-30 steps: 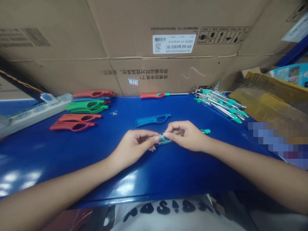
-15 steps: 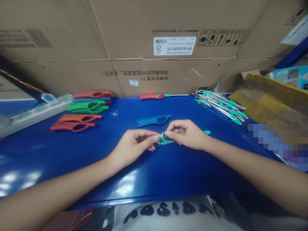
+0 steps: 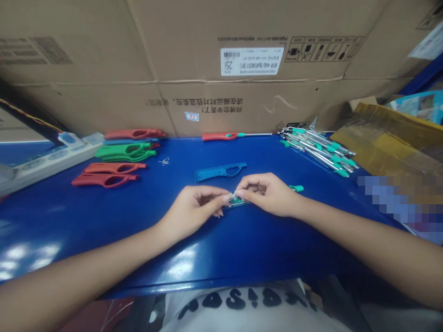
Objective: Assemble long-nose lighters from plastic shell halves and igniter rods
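In the middle of the blue table, both my hands pinch at a long lighter assembly (image 3: pixel 238 202) with green parts and thin wires. My left hand (image 3: pixel 197 205) is closed on its left end, thumb and forefinger pressed together. My right hand (image 3: pixel 268 193) is closed too, its fingertips at the thin wires close to the left thumb. A green tip of the assembly shows beyond the right wrist; fingers cover much of the rest. Just behind the hands lies a blue lighter handle shell (image 3: pixel 221 172), hollow side showing.
Red, orange, green and blue handle shells (image 3: pixel 107 180) lie at the left, beside tiny screws or pins (image 3: pixel 164 161) and a power strip (image 3: pixel 51 161). An assembled red lighter (image 3: pixel 219 136) lies at the back. Metal lighter rods (image 3: pixel 318 150) are piled right, near a cardboard box (image 3: pixel 391 138).
Both hands stay nearly in place over the assembly. My right fingertips have shifted slightly left, closer to the left thumb. The view has tilted a little.
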The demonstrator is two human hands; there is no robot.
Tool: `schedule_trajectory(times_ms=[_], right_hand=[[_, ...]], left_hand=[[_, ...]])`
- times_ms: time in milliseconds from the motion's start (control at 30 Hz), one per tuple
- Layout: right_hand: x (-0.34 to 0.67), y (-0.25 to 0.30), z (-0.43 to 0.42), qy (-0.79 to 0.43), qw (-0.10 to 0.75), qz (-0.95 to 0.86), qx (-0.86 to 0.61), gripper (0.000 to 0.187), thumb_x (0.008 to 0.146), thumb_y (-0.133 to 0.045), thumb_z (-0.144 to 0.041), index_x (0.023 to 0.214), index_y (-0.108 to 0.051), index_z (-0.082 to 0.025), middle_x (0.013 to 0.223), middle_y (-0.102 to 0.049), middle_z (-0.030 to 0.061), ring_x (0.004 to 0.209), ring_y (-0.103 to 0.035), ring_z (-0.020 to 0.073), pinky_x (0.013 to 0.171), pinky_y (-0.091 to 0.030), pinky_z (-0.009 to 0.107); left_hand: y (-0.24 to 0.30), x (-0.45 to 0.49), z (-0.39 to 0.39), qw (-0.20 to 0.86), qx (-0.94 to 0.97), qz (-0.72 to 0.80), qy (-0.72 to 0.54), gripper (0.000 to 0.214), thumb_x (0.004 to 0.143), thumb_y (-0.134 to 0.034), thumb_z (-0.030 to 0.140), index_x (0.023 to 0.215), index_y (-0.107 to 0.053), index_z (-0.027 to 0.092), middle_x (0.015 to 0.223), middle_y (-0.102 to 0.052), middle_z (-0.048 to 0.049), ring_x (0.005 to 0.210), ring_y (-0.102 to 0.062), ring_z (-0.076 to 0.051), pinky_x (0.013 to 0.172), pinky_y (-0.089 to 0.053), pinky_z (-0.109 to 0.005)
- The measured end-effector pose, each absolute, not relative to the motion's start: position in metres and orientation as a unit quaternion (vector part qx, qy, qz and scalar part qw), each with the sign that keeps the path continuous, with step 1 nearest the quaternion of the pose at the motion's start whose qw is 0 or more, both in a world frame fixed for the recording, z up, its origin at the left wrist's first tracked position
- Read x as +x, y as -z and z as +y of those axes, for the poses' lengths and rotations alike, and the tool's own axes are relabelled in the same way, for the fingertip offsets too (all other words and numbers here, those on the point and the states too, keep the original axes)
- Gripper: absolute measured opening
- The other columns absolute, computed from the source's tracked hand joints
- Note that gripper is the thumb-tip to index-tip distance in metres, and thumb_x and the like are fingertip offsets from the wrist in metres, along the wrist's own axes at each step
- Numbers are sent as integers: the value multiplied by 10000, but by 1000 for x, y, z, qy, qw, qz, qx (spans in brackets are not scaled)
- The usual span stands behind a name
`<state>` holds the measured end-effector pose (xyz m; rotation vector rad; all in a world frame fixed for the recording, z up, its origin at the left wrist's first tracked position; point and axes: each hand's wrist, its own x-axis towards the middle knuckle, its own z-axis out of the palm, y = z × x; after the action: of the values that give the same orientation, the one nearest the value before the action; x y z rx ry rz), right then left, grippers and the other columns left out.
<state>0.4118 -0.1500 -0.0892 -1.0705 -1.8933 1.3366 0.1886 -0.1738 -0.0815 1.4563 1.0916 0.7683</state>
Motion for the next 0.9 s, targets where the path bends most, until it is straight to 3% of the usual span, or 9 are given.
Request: schedule_trajectory(times_ms=[300,467,900], right_hand=[[413,89,-146,-533,310,-691,-378,200,834,-718,-360,853,-731,-161,736,-698,16,626,-578,111,607,-455,258],[414,91,-145,-529,319,-690,-378,212,824,-736,-372,867,-753,-166,844,-750,52,750,-658,149,707,-508,286],[415,92,-147,-504,301,-713,-384,237,850,-703,-393,849,-707,-156,724,-659,26,642,-559,120,608,-440,262]], left_hand=[[81,187,-173,557,608,462,-326,221,844,-755,292,984,-798,126,689,-759,-28,582,-669,-112,617,-578,-200],[82,187,-172,557,608,463,-324,222,837,-762,291,984,-801,129,697,-763,-29,588,-672,-110,619,-575,-194],[83,186,-170,549,623,460,-316,236,847,-748,326,978,-804,138,728,-767,-31,586,-658,-106,606,-566,-200]])
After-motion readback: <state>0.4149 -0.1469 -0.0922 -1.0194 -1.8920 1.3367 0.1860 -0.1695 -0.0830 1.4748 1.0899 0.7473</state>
